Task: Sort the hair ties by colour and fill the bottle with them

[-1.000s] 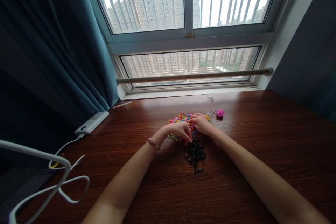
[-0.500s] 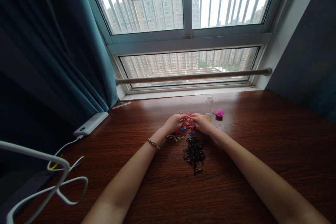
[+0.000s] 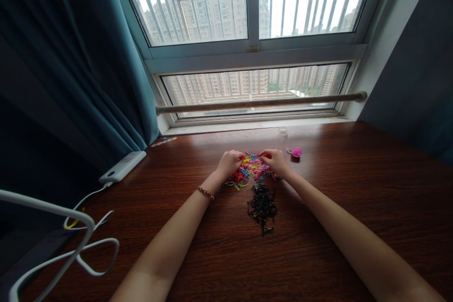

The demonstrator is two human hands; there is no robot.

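Observation:
Many small colourful bands [image 3: 255, 167] lie in a loose pile on the brown table. At the pile's left side is my left hand [image 3: 231, 162], its fingers pressed together; what they hold, if anything, is too small to name. My right hand [image 3: 275, 160] is at the upper right of the pile, thumb and fingertips closed on something too small to make out. Nearer to me, just below the colourful pile, lies a heap of black bands [image 3: 262, 205]. A clear bottle [image 3: 282, 139] stands behind my right hand, with a pink round item [image 3: 296, 152] beside it.
On the left, a white power strip [image 3: 122, 168] lies by the blue curtain [image 3: 141, 118], and a white cable [image 3: 83, 245] loops over the table [image 3: 318, 255]. A metal rail [image 3: 262, 103] crosses the window at the back.
My hands have moved apart, the left a little left and the right slightly up. More of the colourful pile shows between and below them.

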